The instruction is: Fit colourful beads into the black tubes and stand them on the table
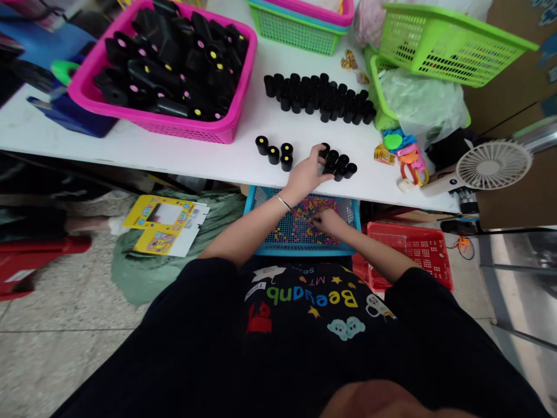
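My left hand [308,173] is on the white table [209,157], its fingers curled round a black cylinder [324,148] at the left end of a small cluster of black cylinders [343,159]. Left of it stand several black cylinders with yellow dots [273,154]. Below the table edge, my right hand [326,222] reaches into a blue basket [304,252] of small pink and yellow pieces [311,212]. Its fingertips are pinched together among the pieces; what they hold, if anything, is too small to make out.
A pink basket [183,129] of black parts stands left, with a larger group of black cylinders [319,96] behind my hands. Green baskets [452,46], a small fan [489,167] and coloured trinkets [409,154] are at right. A red basket [409,249] sits below.
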Motion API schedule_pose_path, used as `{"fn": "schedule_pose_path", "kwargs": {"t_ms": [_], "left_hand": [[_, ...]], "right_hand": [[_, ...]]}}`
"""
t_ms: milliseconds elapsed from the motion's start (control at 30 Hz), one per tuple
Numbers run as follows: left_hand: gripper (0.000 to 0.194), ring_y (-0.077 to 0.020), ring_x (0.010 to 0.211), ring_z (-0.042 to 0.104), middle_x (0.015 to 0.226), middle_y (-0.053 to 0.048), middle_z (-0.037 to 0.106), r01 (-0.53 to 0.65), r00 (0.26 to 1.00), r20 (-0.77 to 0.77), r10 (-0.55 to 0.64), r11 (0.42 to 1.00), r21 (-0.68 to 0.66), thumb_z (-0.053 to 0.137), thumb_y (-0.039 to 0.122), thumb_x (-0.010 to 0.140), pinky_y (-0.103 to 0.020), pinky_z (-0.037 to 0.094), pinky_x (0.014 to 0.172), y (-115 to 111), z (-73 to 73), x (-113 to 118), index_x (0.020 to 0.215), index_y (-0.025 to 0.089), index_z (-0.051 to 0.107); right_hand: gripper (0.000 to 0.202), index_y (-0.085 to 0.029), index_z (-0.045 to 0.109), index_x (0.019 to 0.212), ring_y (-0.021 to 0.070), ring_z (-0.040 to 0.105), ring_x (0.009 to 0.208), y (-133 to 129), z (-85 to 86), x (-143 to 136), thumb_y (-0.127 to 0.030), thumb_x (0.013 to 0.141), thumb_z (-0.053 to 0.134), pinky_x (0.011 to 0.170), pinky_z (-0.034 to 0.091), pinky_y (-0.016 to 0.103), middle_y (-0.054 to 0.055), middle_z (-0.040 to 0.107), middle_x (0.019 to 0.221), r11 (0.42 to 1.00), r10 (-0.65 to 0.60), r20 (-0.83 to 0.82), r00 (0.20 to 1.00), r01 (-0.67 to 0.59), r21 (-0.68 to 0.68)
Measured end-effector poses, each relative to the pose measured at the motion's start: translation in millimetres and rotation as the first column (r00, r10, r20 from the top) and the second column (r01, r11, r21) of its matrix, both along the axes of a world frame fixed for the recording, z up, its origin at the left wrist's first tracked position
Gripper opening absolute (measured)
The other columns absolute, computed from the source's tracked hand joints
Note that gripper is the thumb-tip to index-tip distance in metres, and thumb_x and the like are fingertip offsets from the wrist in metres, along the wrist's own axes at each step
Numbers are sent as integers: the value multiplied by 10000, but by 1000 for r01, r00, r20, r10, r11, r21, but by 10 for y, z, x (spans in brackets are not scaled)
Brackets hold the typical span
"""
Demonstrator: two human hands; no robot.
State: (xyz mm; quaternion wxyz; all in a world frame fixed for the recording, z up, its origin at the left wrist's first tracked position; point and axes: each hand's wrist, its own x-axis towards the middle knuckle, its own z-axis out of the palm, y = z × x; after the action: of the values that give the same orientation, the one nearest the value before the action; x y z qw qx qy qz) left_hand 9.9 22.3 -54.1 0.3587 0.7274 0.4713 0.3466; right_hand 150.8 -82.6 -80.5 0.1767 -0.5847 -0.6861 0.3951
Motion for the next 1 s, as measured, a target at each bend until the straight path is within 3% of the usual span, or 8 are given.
{"fn": "schedule_pose_path", "kwargs": {"t_ms": [67, 167, 300, 400, 533, 733, 867, 1000], "left_hand": [[823, -181, 776, 680, 1141, -89, 767, 50, 999, 9, -50, 999, -13, 862, 192, 806, -300, 510, 707, -6, 0, -96, 1499, 223, 419], [903, -108, 650, 603, 1121, -71, 753, 161, 987, 28, -159, 985, -59, 853, 182, 787, -254, 502, 666, -34, 30, -323, 1548, 200, 367], [883, -89, 646, 571, 1112, -69, 748, 265, 963, 61, -262, 962, -57, 830, 219, 789, -231, 501, 658, -72, 54, -591, 1552, 200, 385], [807, -89, 642, 554, 1072, -55, 749, 294, 954, 80, -290, 955, -39, 815, 245, 789, -230, 493, 649, -66, 20, -661, 1507, 216, 447], [818, -92, 625, 546, 1017, -41, 754, 303, 949, 98, -300, 953, -18, 829, 259, 776, -240, 485, 642, -49, -31, -658, 1505, 228, 457], [803, -95, 608, 558, 866, 14, 727, 310, 947, 92, -309, 951, 0, 847, 227, 755, -226, 479, 647, -60, -33, -683, 1469, 231, 480], [723, -98, 600, 550, 821, 32, 696, 318, 941, 117, -316, 948, 7, 838, 220, 764, -227, 468, 630, -71, -28, -692, 1407, 244, 507], [716, -98, 605, 549, 798, 45, 675, 321, 938, 134, -319, 947, 3, 846, 221, 759, -229, 466, 633, -78, -22, -691, 1390, 249, 510]], "right_hand": [[228, -194, 780, 654, 203, 721, 825, -17, 143, 22, -14, 788, 744, 877, 560, 312, 54, 783, 800, 999, 43, 29, 999, -43, 12], [164, -246, 841, 832, 240, 745, 976, -13, 408, 67, -159, 895, 716, 993, 584, 392, 58, 811, 1004, 988, 3, 45, 999, -10, 154], [186, -260, 851, 952, 236, 718, 934, 141, 770, 91, -273, 969, 666, 981, 591, 429, 66, 782, 1077, 939, -62, 5, 998, 56, 340], [189, -238, 833, 893, 225, 690, 891, 341, 946, 60, -240, 963, 658, 946, 583, 421, 67, 757, 1025, 948, -39, 53, 998, 20, 318], [220, -225, 785, 769, 223, 662, 885, 511, 1036, 0, -173, 932, 646, 932, 565, 413, 56, 723, 917, 965, 16, 139, 990, -51, 258], [268, -206, 708, 624, 221, 637, 822, 565, 1085, -107, -129, 875, 655, 870, 535, 411, 60, 661, 784, 963, 32, 268, 963, -102, 251], [298, -199, 648, 545, 185, 582, 694, 612, 1131, -166, -140, 837, 664, 760, 503, 383, 37, 603, 644, 978, -18, 310, 951, -48, 203], [190, -187, 720, 620, 206, 637, 729, 617, 1124, -153, -189, 810, 701, 715, 501, 365, 39, 648, 634, 988, -108, 184, 977, 86, 125]]}}
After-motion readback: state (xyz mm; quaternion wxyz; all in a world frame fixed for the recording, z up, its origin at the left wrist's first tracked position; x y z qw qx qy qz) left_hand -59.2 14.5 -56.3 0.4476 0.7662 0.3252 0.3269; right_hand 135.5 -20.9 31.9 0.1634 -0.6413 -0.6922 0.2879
